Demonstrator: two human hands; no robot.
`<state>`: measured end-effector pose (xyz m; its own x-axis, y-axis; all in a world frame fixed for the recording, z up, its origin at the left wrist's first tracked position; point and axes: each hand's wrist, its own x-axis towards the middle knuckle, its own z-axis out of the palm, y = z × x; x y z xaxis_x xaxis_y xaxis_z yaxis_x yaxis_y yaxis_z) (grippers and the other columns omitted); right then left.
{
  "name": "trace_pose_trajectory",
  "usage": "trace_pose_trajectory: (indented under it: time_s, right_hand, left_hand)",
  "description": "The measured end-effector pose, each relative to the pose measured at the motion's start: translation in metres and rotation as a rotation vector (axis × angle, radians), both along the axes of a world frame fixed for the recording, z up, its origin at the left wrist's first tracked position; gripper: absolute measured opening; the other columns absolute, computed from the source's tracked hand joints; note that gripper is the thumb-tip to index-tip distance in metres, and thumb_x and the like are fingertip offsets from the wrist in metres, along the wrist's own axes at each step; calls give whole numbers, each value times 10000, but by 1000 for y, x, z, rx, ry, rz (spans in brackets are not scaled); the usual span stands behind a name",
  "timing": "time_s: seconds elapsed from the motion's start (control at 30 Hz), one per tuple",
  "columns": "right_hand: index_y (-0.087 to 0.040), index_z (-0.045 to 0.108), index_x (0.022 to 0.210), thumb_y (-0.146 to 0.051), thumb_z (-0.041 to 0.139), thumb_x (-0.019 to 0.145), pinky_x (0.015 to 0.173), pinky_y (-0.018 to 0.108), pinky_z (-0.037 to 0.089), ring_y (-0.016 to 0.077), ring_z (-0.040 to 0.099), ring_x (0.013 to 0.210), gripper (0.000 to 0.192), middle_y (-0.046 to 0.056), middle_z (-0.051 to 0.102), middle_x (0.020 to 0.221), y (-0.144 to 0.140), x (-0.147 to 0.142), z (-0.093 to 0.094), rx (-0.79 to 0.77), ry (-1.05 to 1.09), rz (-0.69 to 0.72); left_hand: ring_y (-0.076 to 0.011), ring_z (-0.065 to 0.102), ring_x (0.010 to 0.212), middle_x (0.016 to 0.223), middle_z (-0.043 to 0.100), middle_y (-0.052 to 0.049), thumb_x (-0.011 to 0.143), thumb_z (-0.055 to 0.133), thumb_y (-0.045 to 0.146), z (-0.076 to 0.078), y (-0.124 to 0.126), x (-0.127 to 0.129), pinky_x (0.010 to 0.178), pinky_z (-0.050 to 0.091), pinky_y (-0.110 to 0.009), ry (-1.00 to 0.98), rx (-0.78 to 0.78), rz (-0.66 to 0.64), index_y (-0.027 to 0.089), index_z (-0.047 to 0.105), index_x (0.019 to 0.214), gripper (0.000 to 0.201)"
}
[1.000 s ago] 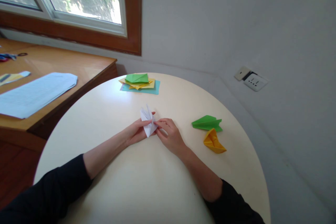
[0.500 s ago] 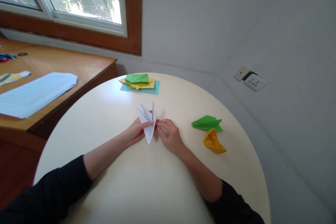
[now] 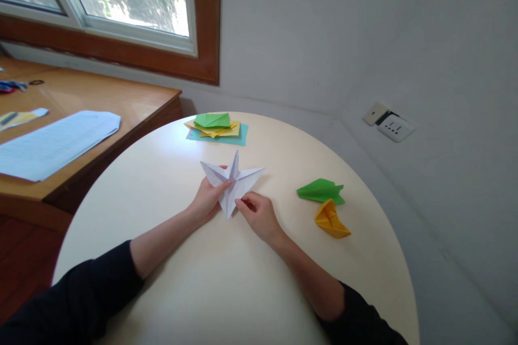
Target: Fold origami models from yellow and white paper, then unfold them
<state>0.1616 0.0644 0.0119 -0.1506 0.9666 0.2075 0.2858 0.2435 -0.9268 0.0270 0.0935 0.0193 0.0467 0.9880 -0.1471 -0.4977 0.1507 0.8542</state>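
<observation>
A white origami paper (image 3: 240, 186) is spread into a star-like shape, with points to the left, top, right and bottom. My left hand (image 3: 208, 197) grips its left side, thumb across the front and the other fingers mostly hidden behind. At the lower right edge, close to the bottom point, my right hand (image 3: 259, 215) pinches the paper between its fingertips. Right of that hand, on the table, lie a green folded paper plane (image 3: 321, 191) and a yellow-orange folded paper boat (image 3: 329, 220).
On the round white table's (image 3: 194, 291) far edge lies a stack of coloured paper (image 3: 238, 137) with a green folded piece on top. A wooden desk (image 3: 137, 98) at the left holds paper sheets (image 3: 60, 143) and scissors (image 3: 18, 85). A wall with a socket (image 3: 395, 127) stands at the right.
The white paper has opened out, with one point now spread to the right. My right hand has moved slightly down, from the paper's right side to its lower edge. My left hand keeps its grip.
</observation>
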Motion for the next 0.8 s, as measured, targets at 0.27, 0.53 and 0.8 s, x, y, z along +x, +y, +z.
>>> trace_pose_trajectory:
  time_s: [0.27, 0.53, 0.8]
  right_hand:
    - [-175, 569, 582, -338, 586, 699, 523, 240, 410, 114, 510, 517, 201, -4, 583, 566, 5, 1, -5, -186, 267, 12]
    - [-180, 581, 639, -366, 620, 679, 573, 256, 446, 120, 545, 565, 195, -3, 595, 601, 10, 4, -4, -188, 427, -39]
    - [-176, 593, 703, -365, 637, 677, 577, 238, 420, 109, 540, 588, 196, 2, 611, 644, 14, 7, -10, -183, 511, -74]
  left_hand:
    - [-162, 608, 717, 822, 660, -33, 591, 745, 189, 0, 0, -1, 657, 478, -273, -80, 38, -52, 147, 551, 974, 432]
    - [-232, 626, 870, 886, 681, -108, 630, 709, 147, 1, 0, -1, 794, 486, -336, -201, 15, -225, 92, 610, 868, 263]
    - [-235, 611, 952, 973, 669, -129, 676, 675, 129, -2, 0, 1, 878, 468, -380, -228, 59, -358, 102, 587, 998, 335]
